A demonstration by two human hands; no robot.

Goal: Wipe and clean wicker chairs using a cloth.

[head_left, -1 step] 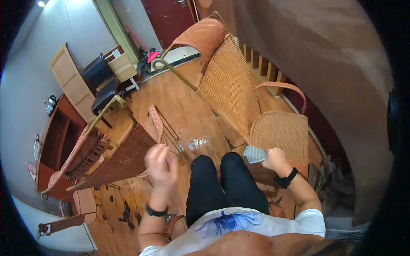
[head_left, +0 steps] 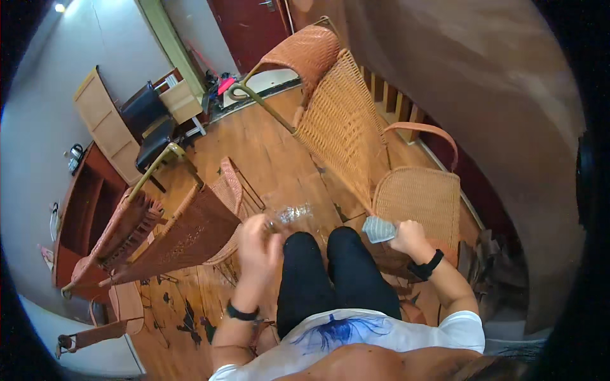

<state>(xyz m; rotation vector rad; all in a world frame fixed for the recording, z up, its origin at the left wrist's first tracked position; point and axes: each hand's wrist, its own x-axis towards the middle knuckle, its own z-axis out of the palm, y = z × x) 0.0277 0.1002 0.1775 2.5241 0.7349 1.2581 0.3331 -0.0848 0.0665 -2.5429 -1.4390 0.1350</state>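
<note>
My right hand point(head_left: 410, 237) is closed around a pale grey-green striped piece point(head_left: 379, 230) that looks like folded cloth, beside my right knee. It is in front of the seat of a tan woven wicker chair point(head_left: 340, 120), which has a tall back and an orange woven top. My left hand point(head_left: 257, 249) is raised by my left knee, fingers bent and smeared by motion. I cannot make out whether anything is in it. The hand overlaps the edge of a reddish-brown wicker chair point(head_left: 184, 238) on the left. Both wrists wear black bands.
At the back left a black chair point(head_left: 151, 124) stands near a pale wooden panel point(head_left: 101, 114) and a reddish-brown desk point(head_left: 89, 203). A brown curtain point(head_left: 483, 82) hangs on the right. Several dark scraps lie on the wooden floor point(head_left: 254, 146). A dark red door point(head_left: 248, 32) is at the back.
My left hand has shifted right, toward my left knee. My right hand stays in place, still closed on the striped piece.
</note>
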